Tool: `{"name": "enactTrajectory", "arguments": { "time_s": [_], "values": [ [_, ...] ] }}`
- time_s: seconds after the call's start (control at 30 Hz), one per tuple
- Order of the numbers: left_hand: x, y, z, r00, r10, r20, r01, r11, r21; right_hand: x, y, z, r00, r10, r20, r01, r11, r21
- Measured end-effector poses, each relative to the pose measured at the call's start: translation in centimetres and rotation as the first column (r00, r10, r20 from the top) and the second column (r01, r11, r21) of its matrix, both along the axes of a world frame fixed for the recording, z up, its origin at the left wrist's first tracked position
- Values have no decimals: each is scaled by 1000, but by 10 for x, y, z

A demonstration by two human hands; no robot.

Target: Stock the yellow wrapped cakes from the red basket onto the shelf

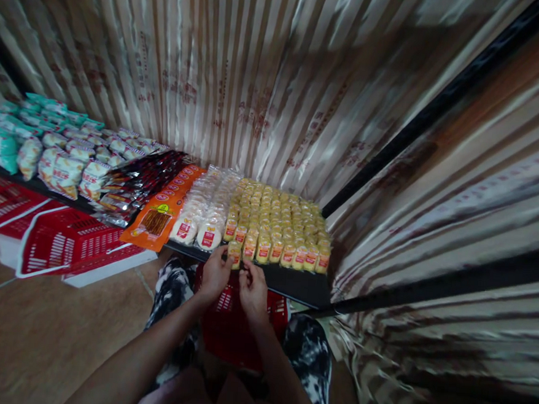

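Observation:
A small yellow wrapped snack cake (234, 255) with a red label stands at the front edge of the black shelf (298, 284), between my two hands. My left hand (216, 273) has its thumb and fingers closed on the left side of that cake. Just to its right is my right hand (253, 287), fingers curled together with the tips close to the cake. Whether they touch it or pinch something small cannot be made out. Behind stand tight rows of the same yellow snack cakes (277, 221). White round packs (209, 236) with red labels lie to the left.
Farther left are an orange snack bag (160, 213), dark shiny packets (137, 180), white snack bags (66, 172) and green bags (5, 146). Red baskets (77, 238) sit below; another red basket (237, 335) is between my knees. Striped curtain (260, 72) and black poles (424, 108) close in behind and right.

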State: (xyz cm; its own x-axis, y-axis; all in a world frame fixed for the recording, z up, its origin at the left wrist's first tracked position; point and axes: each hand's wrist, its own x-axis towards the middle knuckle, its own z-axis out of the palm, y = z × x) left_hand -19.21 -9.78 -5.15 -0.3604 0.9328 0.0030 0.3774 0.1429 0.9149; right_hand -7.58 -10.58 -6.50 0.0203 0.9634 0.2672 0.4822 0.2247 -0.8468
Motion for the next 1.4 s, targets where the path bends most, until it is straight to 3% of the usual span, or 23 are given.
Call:
{"name": "enactTrajectory", "arguments": {
  "time_s": [0.13,0.3,0.5,0.83,1.4],
  "values": [
    [2,15,10,996,7,-90,-12,998,-56,4,16,4,994,-9,106,0,997,82],
    [4,27,11,982,-24,-188,15,999,-49,9,28,-5,986,-13,167,-6,994,112],
    [9,32,3,964,-31,-264,25,999,-28,15,29,-16,980,15,201,-43,990,135],
    [15,30,-14,971,51,-234,-13,987,160,14,29,-22,973,-25,230,-7,991,136],
    [18,33,-35,919,32,-394,26,990,140,8,31,-24,957,-135,259,81,975,206]
  ]
}}
